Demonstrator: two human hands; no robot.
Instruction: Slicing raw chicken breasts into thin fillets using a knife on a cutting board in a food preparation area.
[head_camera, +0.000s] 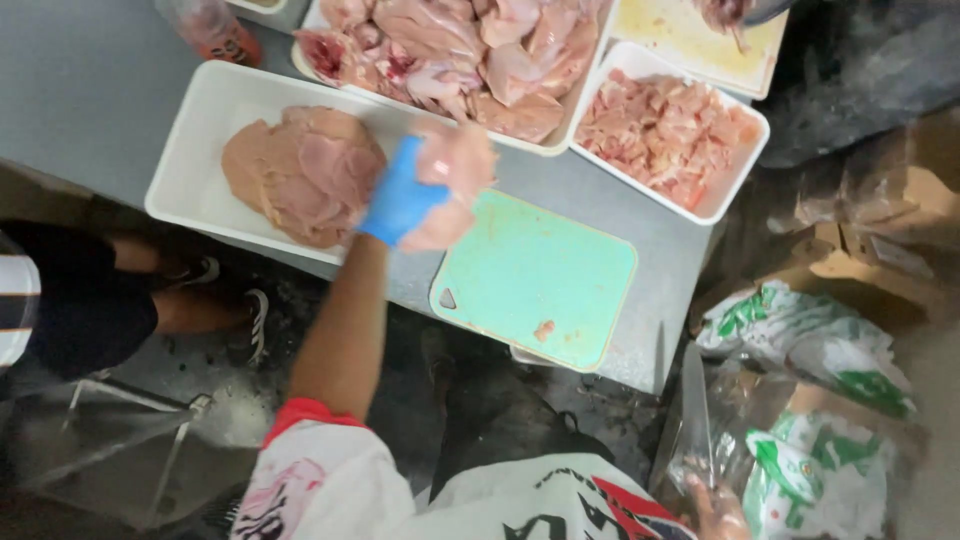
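Dangling pale, limp chicken fillet from left hand.

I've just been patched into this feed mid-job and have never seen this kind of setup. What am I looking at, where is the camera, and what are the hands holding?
There is no machine here: a person works with their own two hands, and the one picture comes from a camera worn on their head, looking down.

The left hand, in a blue glove, holds a piece of raw chicken between a white tray of flat chicken slices and a green cutting board. The right hand, at the bottom edge, grips a knife pointing upward, off the table.

On the grey table there is also a tray of whole raw pieces and a tray of small cut pieces. Another person's legs show at the left.
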